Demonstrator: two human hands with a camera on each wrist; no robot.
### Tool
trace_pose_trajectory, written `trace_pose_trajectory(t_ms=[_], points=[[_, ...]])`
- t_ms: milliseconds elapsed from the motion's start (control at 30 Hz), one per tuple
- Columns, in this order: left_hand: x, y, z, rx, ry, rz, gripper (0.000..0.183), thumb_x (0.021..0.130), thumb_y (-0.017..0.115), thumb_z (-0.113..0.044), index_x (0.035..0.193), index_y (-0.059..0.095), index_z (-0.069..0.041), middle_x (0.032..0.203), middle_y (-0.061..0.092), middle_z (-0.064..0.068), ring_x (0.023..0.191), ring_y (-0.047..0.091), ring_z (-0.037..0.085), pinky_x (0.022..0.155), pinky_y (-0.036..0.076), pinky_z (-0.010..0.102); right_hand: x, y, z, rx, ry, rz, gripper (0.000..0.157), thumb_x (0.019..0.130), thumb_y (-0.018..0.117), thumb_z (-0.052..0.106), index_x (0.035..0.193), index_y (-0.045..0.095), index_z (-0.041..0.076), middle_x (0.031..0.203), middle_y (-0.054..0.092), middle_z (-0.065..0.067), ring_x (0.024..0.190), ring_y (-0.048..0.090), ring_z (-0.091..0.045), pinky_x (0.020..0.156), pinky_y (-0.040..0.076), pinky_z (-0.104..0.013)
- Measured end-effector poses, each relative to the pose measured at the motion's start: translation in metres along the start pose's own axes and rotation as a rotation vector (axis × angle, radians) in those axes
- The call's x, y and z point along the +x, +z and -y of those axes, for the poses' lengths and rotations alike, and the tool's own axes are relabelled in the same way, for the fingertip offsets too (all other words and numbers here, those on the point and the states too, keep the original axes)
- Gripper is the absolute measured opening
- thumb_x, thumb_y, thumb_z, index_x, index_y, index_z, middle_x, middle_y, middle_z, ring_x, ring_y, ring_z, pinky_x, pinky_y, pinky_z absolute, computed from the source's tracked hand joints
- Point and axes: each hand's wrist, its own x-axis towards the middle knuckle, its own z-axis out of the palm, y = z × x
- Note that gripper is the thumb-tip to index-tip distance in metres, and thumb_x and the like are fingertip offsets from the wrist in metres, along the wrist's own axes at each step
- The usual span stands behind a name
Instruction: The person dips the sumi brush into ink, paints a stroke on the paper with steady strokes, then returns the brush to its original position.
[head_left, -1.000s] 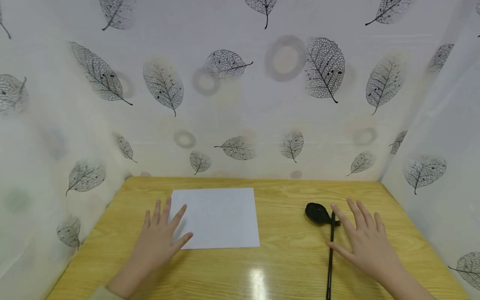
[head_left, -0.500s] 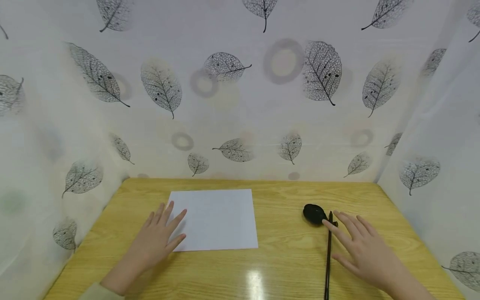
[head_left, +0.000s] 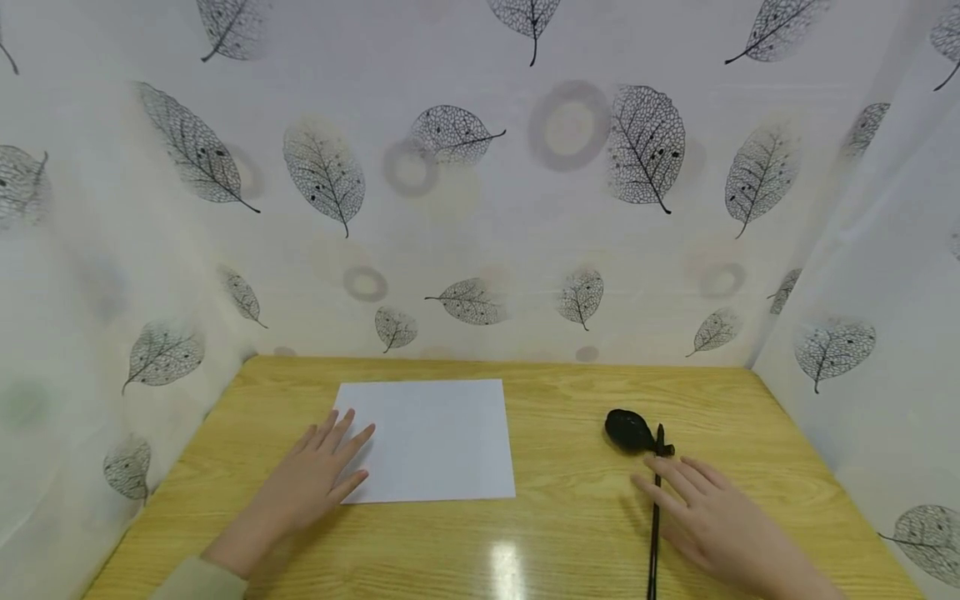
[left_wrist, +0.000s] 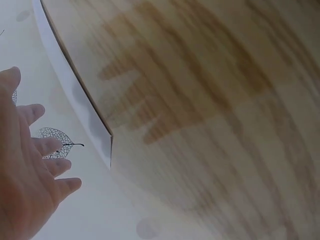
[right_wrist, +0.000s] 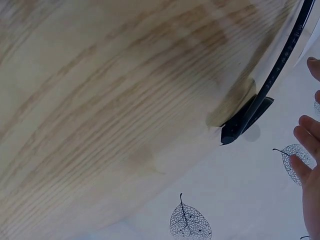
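Note:
My left hand (head_left: 311, 479) hangs over the left edge of a white sheet of paper (head_left: 442, 442), its fingers spread. In the left wrist view, the hand (left_wrist: 25, 175) shows apart from the paper (left_wrist: 75, 90). On the right, a slim black rod (head_left: 656, 525) with small pale printing leans its pointed far end on a small black leaf-shaped dish (head_left: 628, 429). My right hand (head_left: 716, 521) hovers over the rod with loosely bent fingers. A gap separates the hand (right_wrist: 312, 160) from the rod (right_wrist: 280, 65) in the right wrist view.
A yellow wood-grain table (head_left: 570, 467) carries these things, with a glare spot near its front. White curtains (head_left: 480, 225) printed with dark leaves enclose its back and both sides.
My right hand has lowered toward the near part of the rod, its fingers drawing closer together. My left hand has shifted slightly downward. The paper, dish and rod stay put.

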Motion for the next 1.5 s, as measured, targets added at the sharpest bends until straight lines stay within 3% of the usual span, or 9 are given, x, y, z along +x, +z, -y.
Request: trace_pose_trajectory(t_ms=[233, 333, 467, 567, 733, 1033, 1233, 1433, 1500], points=[[0.000, 0.005, 0.005, -0.014, 0.024, 0.056, 0.057, 0.106, 0.063, -0.037, 0.157, 0.053, -0.012, 0.163, 0.045, 0.028, 0.150, 0.043, 0.053, 0.118, 0.041, 0.068, -0.003, 0.003, 0.006, 0.009, -0.007, 0.002, 0.060, 0.116, 0.019, 0.042, 0.143, 0.064, 0.012, 0.143, 0.068, -0.017, 0.122, 0.069, -0.033, 0.135, -0.008, -0.024], [0.000, 0.006, 0.005, -0.034, 0.019, 0.077, 0.058, 0.107, 0.062, -0.037, 0.157, 0.052, -0.011, 0.163, 0.044, 0.028, 0.151, 0.041, 0.053, 0.120, 0.039, 0.068, -0.005, 0.005, 0.008, 0.023, 0.000, 0.026, 0.048, 0.116, 0.034, 0.040, 0.142, 0.066, 0.014, 0.142, 0.069, -0.014, 0.123, 0.069, -0.032, 0.135, -0.007, -0.024], [-0.001, 0.009, 0.007, -0.046, 0.017, 0.094, 0.058, 0.107, 0.061, -0.038, 0.158, 0.051, -0.010, 0.163, 0.044, 0.028, 0.151, 0.040, 0.054, 0.120, 0.038, 0.069, -0.006, 0.008, 0.010, 0.035, 0.005, 0.049, 0.042, 0.110, 0.054, 0.040, 0.142, 0.066, 0.017, 0.141, 0.069, -0.009, 0.123, 0.069, -0.028, 0.131, 0.012, -0.029], [-0.001, 0.011, 0.009, -0.045, 0.022, 0.108, 0.059, 0.107, 0.061, -0.038, 0.158, 0.051, -0.010, 0.163, 0.044, 0.028, 0.151, 0.040, 0.054, 0.121, 0.038, 0.069, -0.007, 0.011, 0.010, 0.036, -0.008, 0.028, 0.045, 0.115, 0.040, 0.040, 0.140, 0.068, 0.016, 0.138, 0.070, -0.008, 0.119, 0.070, -0.027, 0.121, 0.021, -0.032], [0.000, 0.012, 0.010, -0.054, 0.028, 0.152, 0.061, 0.107, 0.060, -0.040, 0.158, 0.050, -0.009, 0.165, 0.042, 0.028, 0.152, 0.039, 0.054, 0.122, 0.036, 0.068, -0.006, 0.015, 0.010, 0.038, -0.044, -0.034, 0.068, 0.117, 0.011, 0.037, 0.131, 0.072, 0.012, 0.130, 0.073, -0.009, 0.112, 0.070, -0.027, 0.117, 0.026, -0.036], [0.001, 0.011, 0.009, -0.088, 0.030, 0.211, 0.064, 0.106, 0.061, -0.040, 0.159, 0.048, -0.009, 0.166, 0.039, 0.030, 0.152, 0.038, 0.055, 0.122, 0.033, 0.071, -0.001, 0.018, 0.009, 0.009, -0.100, -0.050, 0.070, 0.118, 0.008, 0.027, 0.116, 0.077, 0.015, 0.118, 0.075, -0.002, 0.107, 0.069, -0.019, 0.103, 0.042, -0.037], [0.001, 0.009, 0.008, -0.090, 0.031, 0.211, 0.064, 0.106, 0.061, -0.039, 0.160, 0.048, -0.008, 0.166, 0.038, 0.030, 0.152, 0.038, 0.055, 0.122, 0.033, 0.071, 0.002, 0.019, 0.007, -0.023, -0.176, -0.025, 0.046, 0.110, 0.030, 0.015, 0.110, 0.077, 0.016, 0.112, 0.072, 0.001, 0.101, 0.065, -0.017, 0.091, 0.053, -0.038], [0.002, 0.011, 0.006, -0.090, 0.038, 0.213, 0.064, 0.106, 0.060, -0.040, 0.160, 0.047, -0.008, 0.166, 0.038, 0.030, 0.152, 0.038, 0.055, 0.121, 0.035, 0.072, 0.004, 0.022, 0.006, -0.048, -0.198, -0.048, 0.074, 0.117, 0.005, 0.015, 0.099, 0.076, 0.017, 0.102, 0.070, 0.002, 0.091, 0.063, -0.016, 0.083, 0.054, -0.036], [0.002, 0.011, 0.005, -0.091, 0.041, 0.215, 0.064, 0.106, 0.060, -0.040, 0.160, 0.047, -0.008, 0.166, 0.038, 0.030, 0.152, 0.038, 0.055, 0.121, 0.035, 0.072, 0.004, 0.022, 0.006, -0.049, -0.203, -0.057, 0.075, 0.117, 0.004, 0.015, 0.097, 0.076, 0.017, 0.099, 0.070, 0.002, 0.089, 0.062, -0.016, 0.081, 0.054, -0.035]])
